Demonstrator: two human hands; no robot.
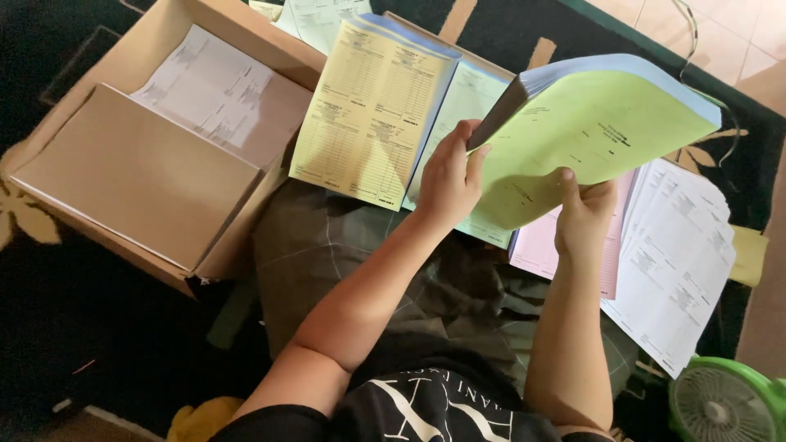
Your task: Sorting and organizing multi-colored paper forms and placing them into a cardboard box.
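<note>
Together, both hands (449, 182) gripping green pad (589, 131)

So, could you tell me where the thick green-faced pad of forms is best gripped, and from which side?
Probably at its near edge, from below. The green pad is lifted and tilted, its bound spine up at the left. The left hand already pinches the spine corner, and the right hand holds the lower edge, thumb on the face. The far edge fans into loose sheets, so it would likely bend.

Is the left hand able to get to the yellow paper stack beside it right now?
Probably yes. The yellow paper stack lies open just beside the left hand with nothing between them, but that hand is gripping the green-topped stack together with the right hand, so it must let go first.
</note>
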